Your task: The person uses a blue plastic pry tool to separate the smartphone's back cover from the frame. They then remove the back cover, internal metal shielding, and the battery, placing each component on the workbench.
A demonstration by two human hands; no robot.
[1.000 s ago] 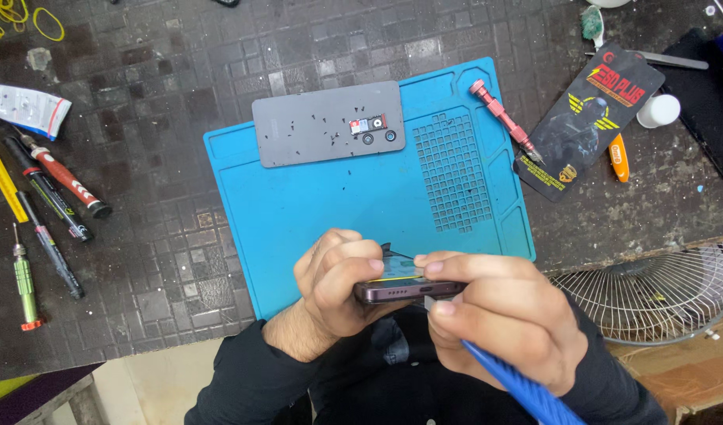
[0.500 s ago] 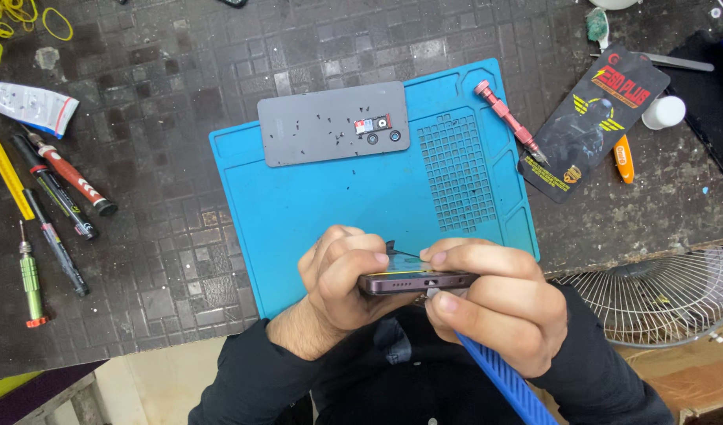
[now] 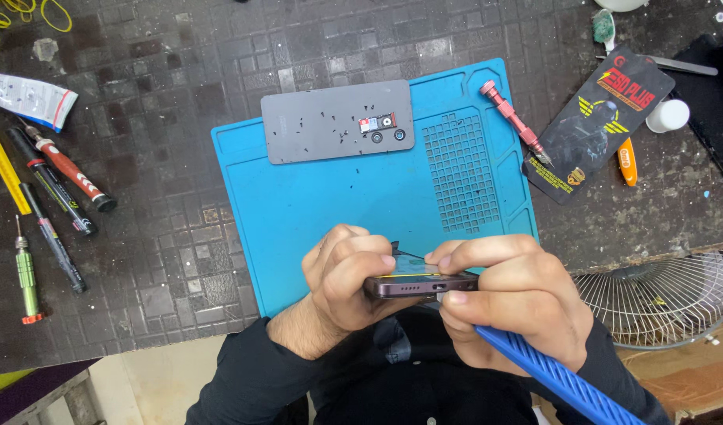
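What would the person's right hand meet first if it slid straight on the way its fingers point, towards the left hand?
Most likely the left hand: the right hand points its fingertips leftward along the phone both hands hold, with only a small gap between them.

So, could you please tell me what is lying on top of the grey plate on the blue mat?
Small dark screws lie scattered on the grey plate, with a small red part near two round holes. Anything under the plate is covered.
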